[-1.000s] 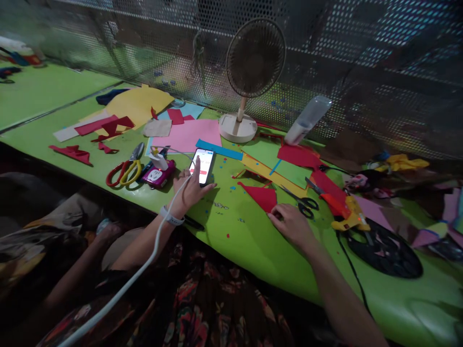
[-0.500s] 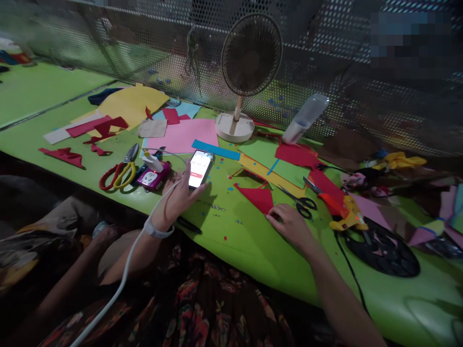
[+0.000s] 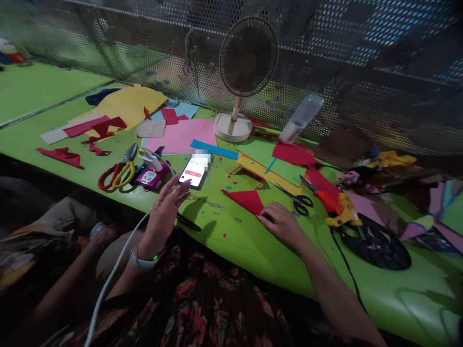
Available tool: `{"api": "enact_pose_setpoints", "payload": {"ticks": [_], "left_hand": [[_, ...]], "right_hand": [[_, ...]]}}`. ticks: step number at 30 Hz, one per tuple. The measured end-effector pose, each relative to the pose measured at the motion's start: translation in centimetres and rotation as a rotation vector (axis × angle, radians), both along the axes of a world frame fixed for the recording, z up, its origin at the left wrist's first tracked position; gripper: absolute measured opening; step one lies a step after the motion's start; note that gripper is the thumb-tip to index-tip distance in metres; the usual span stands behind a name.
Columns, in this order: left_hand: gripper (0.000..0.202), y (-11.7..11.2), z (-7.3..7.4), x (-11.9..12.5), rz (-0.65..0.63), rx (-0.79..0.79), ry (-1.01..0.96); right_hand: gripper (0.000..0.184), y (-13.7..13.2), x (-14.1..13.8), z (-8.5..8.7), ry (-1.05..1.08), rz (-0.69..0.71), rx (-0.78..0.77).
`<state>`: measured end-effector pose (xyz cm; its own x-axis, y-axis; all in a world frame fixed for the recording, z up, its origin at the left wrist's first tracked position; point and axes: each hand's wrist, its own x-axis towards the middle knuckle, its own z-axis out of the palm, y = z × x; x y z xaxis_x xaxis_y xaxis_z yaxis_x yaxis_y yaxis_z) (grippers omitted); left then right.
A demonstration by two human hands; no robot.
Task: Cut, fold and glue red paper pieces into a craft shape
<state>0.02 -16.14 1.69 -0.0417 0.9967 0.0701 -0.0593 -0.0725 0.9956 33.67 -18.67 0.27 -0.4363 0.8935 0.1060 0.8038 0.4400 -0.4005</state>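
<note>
My right hand (image 3: 281, 222) pinches the right corner of a red triangular felt-like piece (image 3: 246, 200) that rests on the green table (image 3: 202, 212). Fingers apart, my left hand (image 3: 164, 209) hovers by the lower edge of a lit phone (image 3: 194, 172) and grips nothing. On that wrist is a white band with a small green light. To the right of the red piece lie black-handled scissors (image 3: 302, 203). Beside the left hand sits a purple power socket (image 3: 150, 177) with a white plug in it.
Behind stand a fan (image 3: 233, 127) and a tilted plastic bottle (image 3: 302, 118). Red-and-yellow-handled scissors (image 3: 117, 174) lie left. At right are a yellow glue gun (image 3: 343, 214) and a black tray (image 3: 376, 246). A white cable (image 3: 119, 270) crosses the front; another person's arm (image 3: 77, 270) is left.
My left hand has drawn back from the phone toward my body, uncovering more of it. The red piece and my right hand have shifted slightly left.
</note>
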Motion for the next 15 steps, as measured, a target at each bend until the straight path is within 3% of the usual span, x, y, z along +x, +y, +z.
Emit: {"api": "enact_pose_setpoints", "payload": {"ticks": [2, 6, 8, 10, 13, 15], "left_hand": [[0.044, 0.2, -0.3, -0.8, 0.035, -0.020, -0.104], [0.027, 0.3, -0.3, -4.6, 0.234, -0.120, -0.282], [0.032, 0.2, 0.0, -6.6, 0.364, -0.038, -0.242], [0.023, 0.3, 0.4, -7.4, 0.566, 0.150, -0.158], [0.026, 1.0, 1.1, -5.3, 0.717, 0.415, -0.133], [0.028, 1.6, 1.7, -2.1, 0.643, 0.549, -0.068]], "right_hand": [[0.018, -0.1, -0.1, 0.0, 0.001, -0.002, 0.008], [0.019, -0.1, -0.2, 0.0, -0.004, -0.020, 0.011], [0.019, -0.1, -0.2, 0.1, -0.012, -0.025, 0.007], [0.018, 0.0, -0.3, 0.1, -0.017, -0.019, 0.002], [0.018, 0.1, -0.5, 0.1, -0.023, -0.004, 0.004], [0.017, 0.1, -0.6, 0.0, -0.023, 0.001, 0.019]]}}
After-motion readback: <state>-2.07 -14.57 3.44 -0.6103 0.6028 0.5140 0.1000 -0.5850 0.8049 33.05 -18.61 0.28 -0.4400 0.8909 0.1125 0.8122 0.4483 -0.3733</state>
